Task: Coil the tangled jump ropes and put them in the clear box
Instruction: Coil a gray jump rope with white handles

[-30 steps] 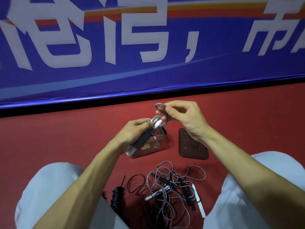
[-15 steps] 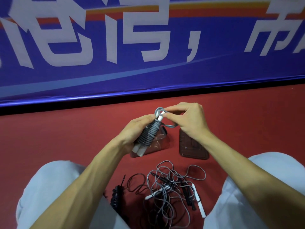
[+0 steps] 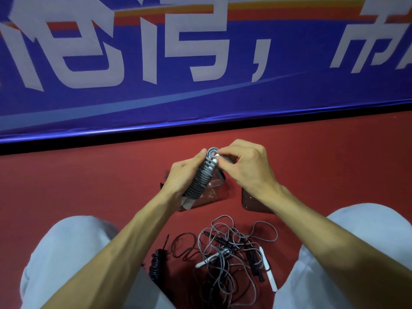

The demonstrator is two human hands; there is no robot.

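My left hand [image 3: 182,175] grips a grey jump rope [image 3: 200,178] wound tightly round its white handles, held up over the clear box [image 3: 215,194]. My right hand [image 3: 243,168] pinches the rope's last loop at the top end of the bundle. The clear box sits on the red floor, mostly hidden behind the bundle and my hands. A tangle of grey and dark ropes [image 3: 227,253] with white and black handles lies between my knees. A coiled black rope [image 3: 157,263] rests beside my left leg.
The box's lid [image 3: 252,202] lies flat to the right of the box, partly under my right wrist. A blue banner wall [image 3: 200,74] closes off the far side. My knees [image 3: 66,253] frame the tangle on both sides.
The loose loop that my right hand held above the bundle has been drawn down tight onto the top end. The coil in my left hand is now longer.
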